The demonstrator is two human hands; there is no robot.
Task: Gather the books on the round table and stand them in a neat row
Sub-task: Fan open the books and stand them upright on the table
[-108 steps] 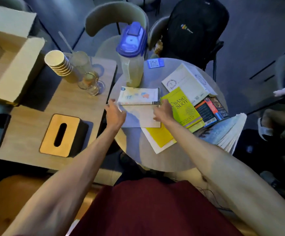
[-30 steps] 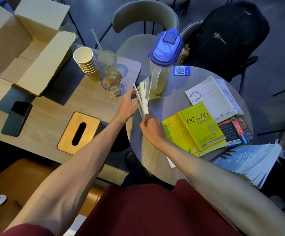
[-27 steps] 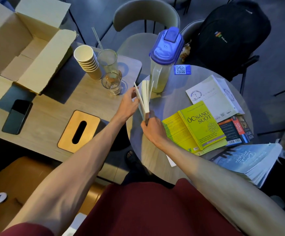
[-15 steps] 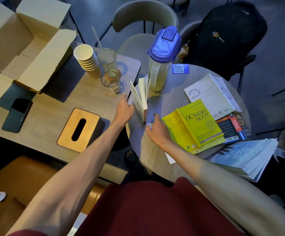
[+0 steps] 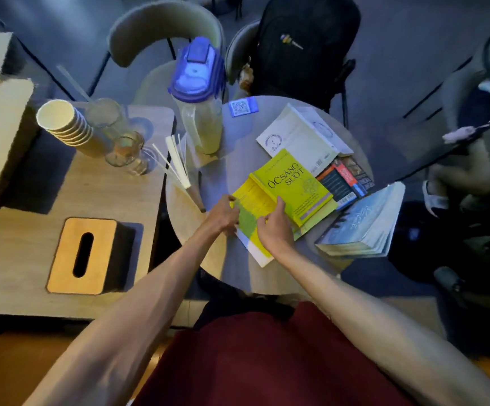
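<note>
A blue-lidded pitcher (image 5: 200, 95) stands at the far edge of the round tabletop (image 5: 238, 276), just beside two thin books (image 5: 176, 161) standing on edge. A white booklet (image 5: 299, 136), a dark paperback (image 5: 343, 180) and a thick blue book (image 5: 364, 227) lie around the yellow books (image 5: 284, 194). The left hand (image 5: 223, 215) and right hand (image 5: 276, 230), fingers loosely curled, both rest on the yellow books' near edge.

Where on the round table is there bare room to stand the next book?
Bare top lies between the standing books, the pitcher and the yellow books, and along the near rim of the round table. The right side is crowded with a white booklet and overlapping paperbacks.
</note>
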